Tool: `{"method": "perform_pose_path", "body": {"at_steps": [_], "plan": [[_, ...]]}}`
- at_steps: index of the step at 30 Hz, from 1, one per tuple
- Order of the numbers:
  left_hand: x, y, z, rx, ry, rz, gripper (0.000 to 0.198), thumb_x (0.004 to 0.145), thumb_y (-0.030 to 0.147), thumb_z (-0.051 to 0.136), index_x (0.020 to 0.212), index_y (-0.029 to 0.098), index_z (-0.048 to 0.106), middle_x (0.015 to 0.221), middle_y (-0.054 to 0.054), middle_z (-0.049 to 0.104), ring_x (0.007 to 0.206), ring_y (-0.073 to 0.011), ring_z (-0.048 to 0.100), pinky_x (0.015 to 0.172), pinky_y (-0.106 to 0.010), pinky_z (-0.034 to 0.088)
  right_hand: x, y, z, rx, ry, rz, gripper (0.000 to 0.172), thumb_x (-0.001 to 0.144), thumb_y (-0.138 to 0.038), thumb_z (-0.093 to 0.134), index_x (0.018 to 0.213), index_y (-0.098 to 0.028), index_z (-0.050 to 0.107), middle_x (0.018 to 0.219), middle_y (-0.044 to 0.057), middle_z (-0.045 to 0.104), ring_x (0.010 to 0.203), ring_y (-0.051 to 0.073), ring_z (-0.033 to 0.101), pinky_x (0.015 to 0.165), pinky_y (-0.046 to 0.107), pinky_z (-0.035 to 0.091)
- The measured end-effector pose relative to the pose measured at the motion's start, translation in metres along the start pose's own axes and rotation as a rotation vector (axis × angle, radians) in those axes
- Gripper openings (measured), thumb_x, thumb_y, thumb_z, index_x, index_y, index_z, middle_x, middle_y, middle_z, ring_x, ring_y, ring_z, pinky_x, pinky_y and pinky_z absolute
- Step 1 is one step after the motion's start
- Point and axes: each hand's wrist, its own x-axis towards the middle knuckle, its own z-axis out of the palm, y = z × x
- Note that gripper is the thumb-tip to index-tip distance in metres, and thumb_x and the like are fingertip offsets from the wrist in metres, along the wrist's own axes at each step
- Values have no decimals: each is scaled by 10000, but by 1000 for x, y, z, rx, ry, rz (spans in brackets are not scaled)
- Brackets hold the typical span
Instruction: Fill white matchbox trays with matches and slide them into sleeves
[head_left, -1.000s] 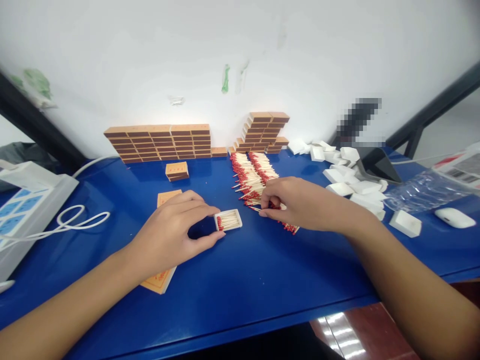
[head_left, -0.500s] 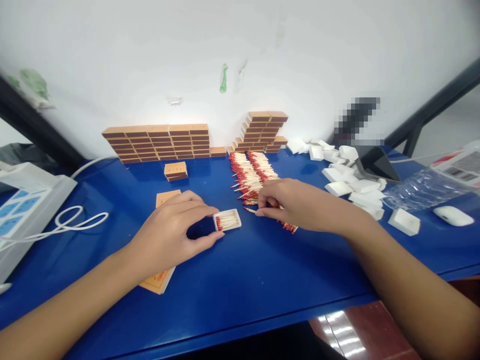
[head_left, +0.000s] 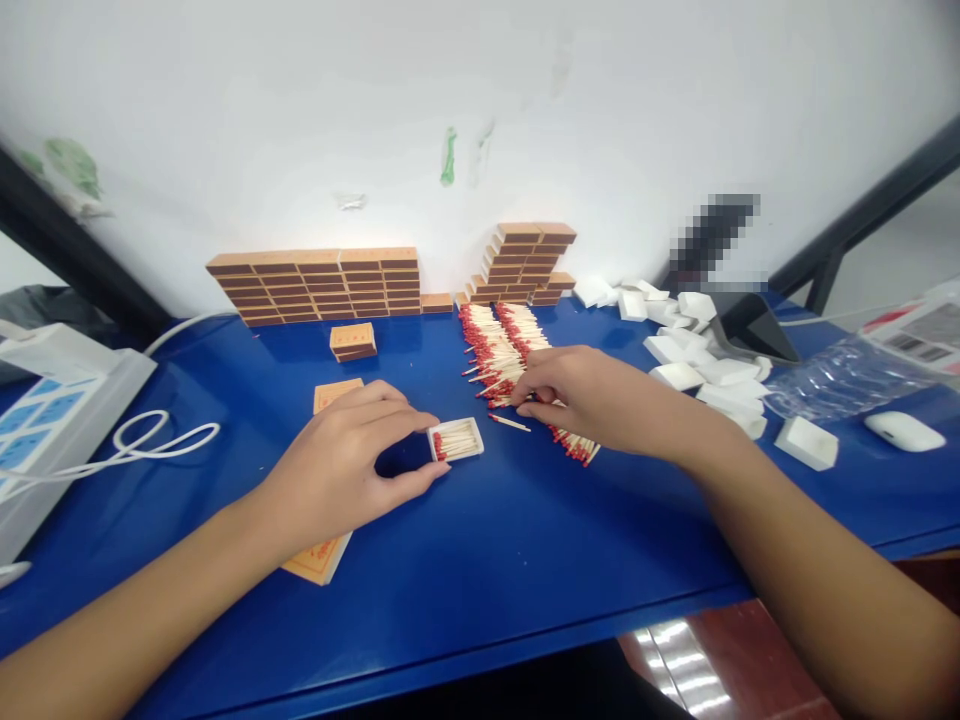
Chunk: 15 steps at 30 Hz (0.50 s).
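Note:
A small white matchbox tray point(head_left: 478, 451) lies on the blue table, with red-headed matches point(head_left: 457, 439) lined up inside. The thumb and index finger of my left hand point(head_left: 360, 450) grip its left end from both sides. Further right, my right hand point(head_left: 574, 400) is at the edge of a heap of loose matches point(head_left: 491, 345), its thumb and index fingertips close together; whether a match is between them is hidden. Just left of those fingertips a single match point(head_left: 511, 423) lies on the table. Orange matchbox sleeves point(head_left: 319, 560) lie partly beneath my left hand and forearm.
Matchboxes stand in a long stack point(head_left: 315, 285) and a stepped stack point(head_left: 525, 260) against the wall. A pair of matchboxes point(head_left: 352, 342) lies before them. White trays point(head_left: 679, 350) are heaped at the right, near a white earbud case point(head_left: 905, 431). A power strip point(head_left: 112, 400) sits left.
My right fingers have let go of the single match, which now lies on the table, and moved slightly up toward the heap. My left hand and the tray have stayed put.

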Motion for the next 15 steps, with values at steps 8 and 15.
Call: {"method": "perform_pose_path", "body": {"at_steps": [8,15], "plan": [[-1,0,0,2,-1,2,263,937,337,784,1132,162,774,951,-58,771,937,-222,704,810,-364,587,1,-1,1,-43,63,65,49,951,-202,707,916,-186,738,868,48,719,773,185,609,684,304,384],[0,0,0,1,3,2,272,926,333,796,1140,167,773,952,-54,766,927,-219,701,808,-363,588,2,0,1,-46,12,85,91,961,-196,674,882,-190,719,905,55,723,797,189,609,692,304,387]]}}
